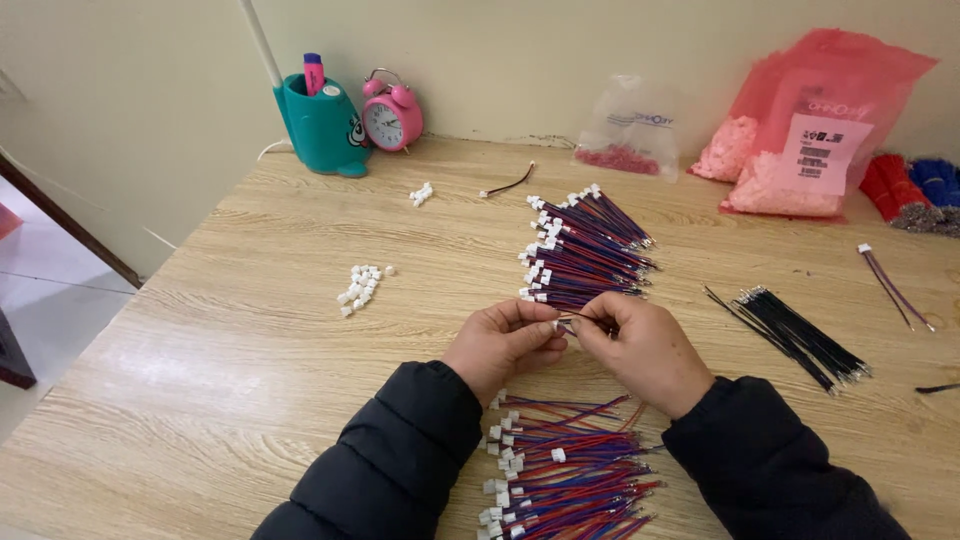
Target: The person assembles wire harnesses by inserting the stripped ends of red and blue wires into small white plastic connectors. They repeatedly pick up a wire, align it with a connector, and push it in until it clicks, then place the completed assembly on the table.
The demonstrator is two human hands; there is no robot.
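Two hands meet at the middle of the wooden table (pixel 250 330): my left hand (pixel 503 343) pinches a small white connector (pixel 557 325) between thumb and fingertips, and my right hand (pixel 642 345) pinches a thin dark wire (pixel 585 318) whose end touches that connector. Just beyond my fingers lies a pile of red-and-blue wires with white plugs (pixel 580 250); another such pile (pixel 565 470) lies between my sleeves, close to me. Right of my right hand sits a bundle of black wires (pixel 795 340). Left of my left hand is a scatter of loose white connectors (pixel 360 285). Far beyond my right hand, against the wall, a red translucent bag (pixel 820 110) leans, bearing a white rectangular label (pixel 825 150) and holding pale pink pieces. Beside it, straight ahead of my hands, a small clear bag (pixel 628 125) holds red bits.
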